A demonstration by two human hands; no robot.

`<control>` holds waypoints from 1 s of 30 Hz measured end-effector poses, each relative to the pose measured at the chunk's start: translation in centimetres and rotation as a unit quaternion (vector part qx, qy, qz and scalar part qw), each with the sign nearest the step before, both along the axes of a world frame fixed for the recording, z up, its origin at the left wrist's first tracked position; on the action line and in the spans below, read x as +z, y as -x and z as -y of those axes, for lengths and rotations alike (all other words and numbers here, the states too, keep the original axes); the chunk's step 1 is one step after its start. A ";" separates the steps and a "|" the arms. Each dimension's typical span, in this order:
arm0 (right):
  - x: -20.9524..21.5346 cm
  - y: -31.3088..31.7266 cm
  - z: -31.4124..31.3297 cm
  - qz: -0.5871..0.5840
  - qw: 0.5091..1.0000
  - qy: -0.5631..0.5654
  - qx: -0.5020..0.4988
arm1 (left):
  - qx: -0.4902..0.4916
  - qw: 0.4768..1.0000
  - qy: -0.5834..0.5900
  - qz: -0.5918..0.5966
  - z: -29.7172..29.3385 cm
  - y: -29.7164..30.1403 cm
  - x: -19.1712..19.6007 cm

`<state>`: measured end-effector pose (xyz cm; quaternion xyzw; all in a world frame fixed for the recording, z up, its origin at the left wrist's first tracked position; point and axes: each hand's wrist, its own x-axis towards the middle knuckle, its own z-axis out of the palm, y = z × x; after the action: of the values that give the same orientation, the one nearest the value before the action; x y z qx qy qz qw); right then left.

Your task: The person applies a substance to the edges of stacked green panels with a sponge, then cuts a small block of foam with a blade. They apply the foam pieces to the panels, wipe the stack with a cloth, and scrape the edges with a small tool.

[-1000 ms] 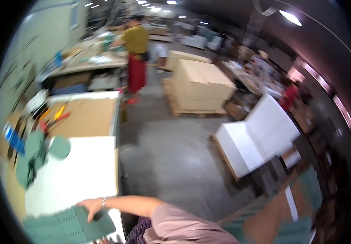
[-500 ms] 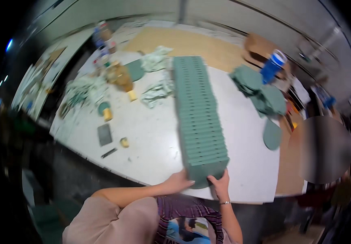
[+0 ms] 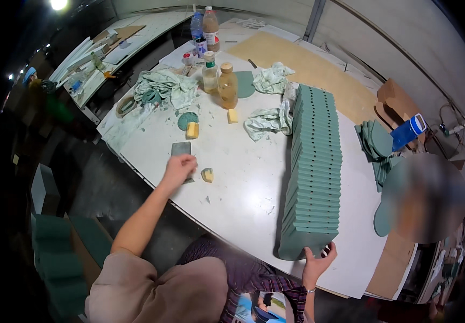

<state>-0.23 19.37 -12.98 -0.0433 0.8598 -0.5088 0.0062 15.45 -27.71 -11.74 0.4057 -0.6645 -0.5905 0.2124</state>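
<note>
A long row of green panels [image 3: 316, 177], packed face to face with small dark slots along the top, stands on the white table [image 3: 232, 207]. At its near end, my right hand [image 3: 318, 264] grips the lower right edge of the front panel, thumb against the face. My left hand [image 3: 180, 169] is over a grey rectangular slab [image 3: 181, 148] at the table's left edge, its fingers curled together. Whatever they hold, if anything, is hidden; a dark edge shows just below them. Beside that hand lies a small yellow sponge piece [image 3: 207, 175].
Further back are another yellow sponge [image 3: 192, 130], crumpled cloths [image 3: 267, 124] and several bottles [image 3: 228, 86]. Rounded green pieces [image 3: 375, 139] and a blue container [image 3: 407, 133] sit at the right. Green foam-like pieces [image 3: 54, 242] stand below the table at left.
My left hand has let go of the front panel and moved left to the grey slab. My right hand stays at the row's near end. The view has turned left.
</note>
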 end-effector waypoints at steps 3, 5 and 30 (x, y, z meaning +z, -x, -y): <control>0.8 -2.0 1.7 -0.034 0.996 -0.061 -0.056 | 0.014 0.986 0.162 0.048 7.4 -0.6 -1.2; 0.4 -2.5 2.4 -0.022 0.995 -0.031 -0.093 | 0.032 0.986 0.157 0.038 11.8 -0.8 -2.2; -0.6 -4.5 6.6 -0.032 0.987 -0.076 -0.135 | 0.092 0.966 0.241 0.038 28.4 -2.9 -0.5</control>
<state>4.29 12.79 -13.56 0.0576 0.8938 -0.4361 -0.0870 18.33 -56.09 -12.19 0.4239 -0.7544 -0.3754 0.3321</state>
